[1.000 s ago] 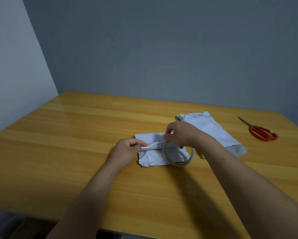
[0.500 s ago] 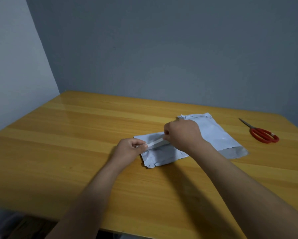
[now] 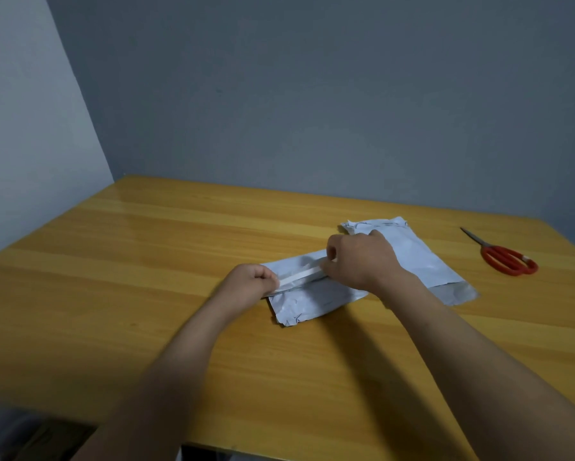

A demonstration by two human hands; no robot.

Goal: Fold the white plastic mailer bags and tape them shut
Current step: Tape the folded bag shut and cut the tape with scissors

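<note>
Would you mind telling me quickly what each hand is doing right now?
Left hand: closed, pinching one end of the tape strip over the folded mailer bag.
Right hand: closed on the strip's other end; tape roll not visible.

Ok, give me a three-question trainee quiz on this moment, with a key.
1. True or false: the scissors are in a hand.
2. What is stretched between the left hand and right hand?
3. How many mailers show? A one, B two, C four.

Key: 1 false, they lie on the table to the right. 2 a tape strip, over the folded mailer. 3 B; the second mailer lies behind.
</note>
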